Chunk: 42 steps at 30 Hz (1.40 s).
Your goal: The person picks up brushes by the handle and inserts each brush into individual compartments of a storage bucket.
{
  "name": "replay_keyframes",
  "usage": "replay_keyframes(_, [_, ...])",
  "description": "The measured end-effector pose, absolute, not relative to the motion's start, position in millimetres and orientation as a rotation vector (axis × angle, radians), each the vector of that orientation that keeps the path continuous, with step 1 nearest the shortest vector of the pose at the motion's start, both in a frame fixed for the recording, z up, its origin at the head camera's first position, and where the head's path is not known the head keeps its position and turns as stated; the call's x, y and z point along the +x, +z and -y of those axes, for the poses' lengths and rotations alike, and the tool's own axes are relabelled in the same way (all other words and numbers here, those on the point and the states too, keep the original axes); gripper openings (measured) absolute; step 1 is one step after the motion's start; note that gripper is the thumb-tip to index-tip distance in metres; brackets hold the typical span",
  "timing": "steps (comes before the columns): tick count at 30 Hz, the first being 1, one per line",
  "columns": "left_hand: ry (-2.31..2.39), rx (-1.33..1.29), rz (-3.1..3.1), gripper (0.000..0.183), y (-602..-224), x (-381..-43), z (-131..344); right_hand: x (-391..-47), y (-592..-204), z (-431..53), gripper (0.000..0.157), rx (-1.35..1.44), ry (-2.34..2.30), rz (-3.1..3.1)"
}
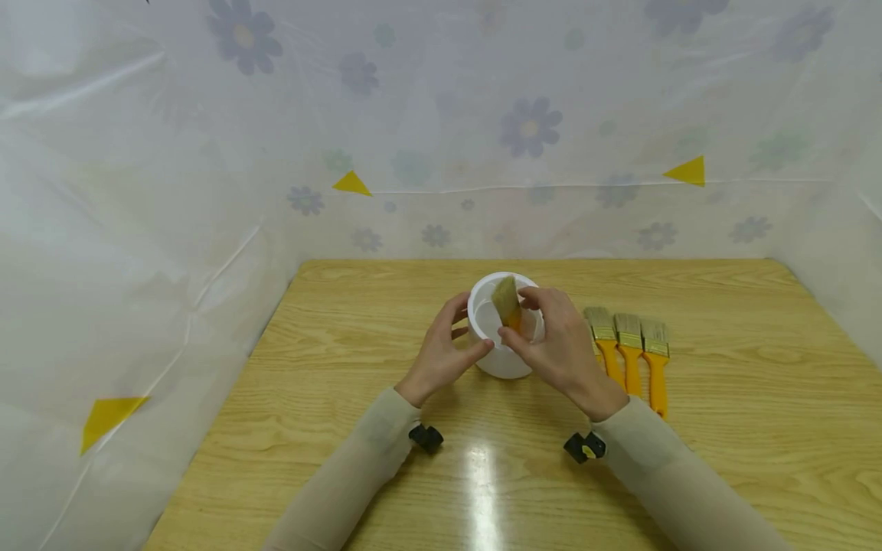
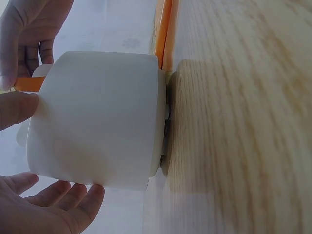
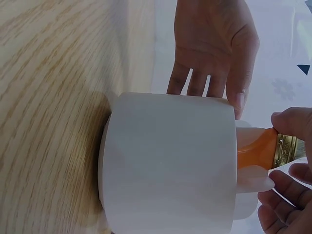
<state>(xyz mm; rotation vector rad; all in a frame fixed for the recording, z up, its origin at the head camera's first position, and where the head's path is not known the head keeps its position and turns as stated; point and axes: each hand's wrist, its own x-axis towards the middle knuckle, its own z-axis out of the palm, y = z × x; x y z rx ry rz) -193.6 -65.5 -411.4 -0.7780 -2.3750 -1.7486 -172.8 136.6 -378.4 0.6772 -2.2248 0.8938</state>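
Observation:
A white round container [image 1: 505,367] stands upright on the table, with pale partition-like parts [image 3: 251,183] rising above its rim. My left hand [image 1: 444,344] holds its left side, thumb at the front of the rim and fingertips against the wall. A flat paintbrush [image 1: 506,298] with an orange handle [image 3: 256,151] and metal band stands in the container, bristles up and slightly tilted. Over the rim, my right hand [image 1: 558,344] pinches the brush near its metal band between thumb and fingers. The handle's lower end is hidden inside the container.
Several more paintbrushes [image 1: 629,348] with orange handles lie side by side right of the right hand, partly hidden by the wrist. The wooden table [image 1: 331,337] meets a flowered plastic sheet [image 1: 441,153] at the back, and plastic sheeting hangs at both sides.

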Motion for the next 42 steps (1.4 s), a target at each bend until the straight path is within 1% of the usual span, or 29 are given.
replay_keyframes(12, [-1.719, -0.785, 2.383, 0.073, -413, -194, 66, -169, -378, -137, 0.058, 0.717, 0.898, 2.227])
replay_keyframes(20, [-1.746, -0.826, 2.357, 0.07, -384, -176, 65, -164, -378, -138, 0.058, 0.716, 0.903, 2.252])
replay_keyframes(22, [-1.74, -0.824, 2.368, 0.07, -382, -175, 65, -164, -377, -139, 0.058, 0.715, 0.903, 2.248])
replay_keyframes(32, [-1.749, -0.815, 2.374, 0.071, -382, -176, 65, -162, -379, -147, 0.062, 0.716, 0.896, 2.237])
replay_keyframes(42, [-1.755, -0.812, 2.378, 0.072, -381, -175, 66, -159, -376, -160, 0.06, 0.698, 0.884, 2.253])
